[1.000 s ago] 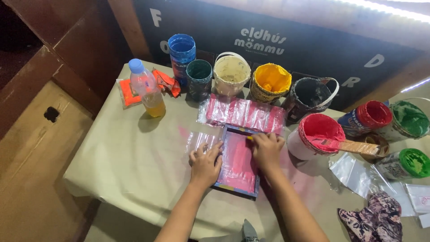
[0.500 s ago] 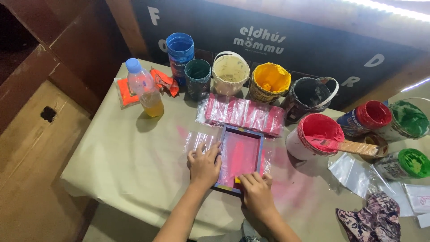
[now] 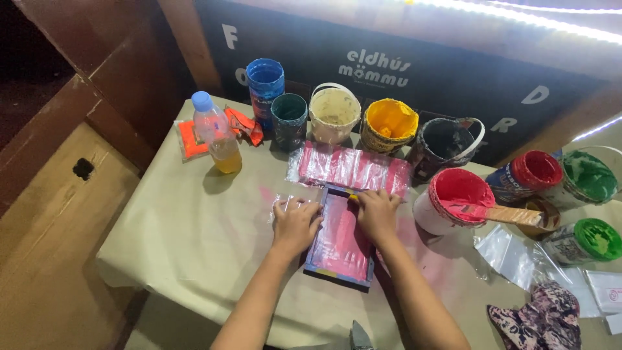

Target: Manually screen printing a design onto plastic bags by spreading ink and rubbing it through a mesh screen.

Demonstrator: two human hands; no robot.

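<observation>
Pink-inked rectangular wooden printing frame (image 3: 341, 241), flat on beige table cover (image 3: 194, 240); left hand (image 3: 296, 223) pressed open-palmed at its edge, right hand (image 3: 378, 214) spread on top, steadying, neither grasping.

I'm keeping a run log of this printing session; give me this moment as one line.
left hand: flat on frame's left edge | right hand: on top right | pink-stained screen frame: on table
</observation>
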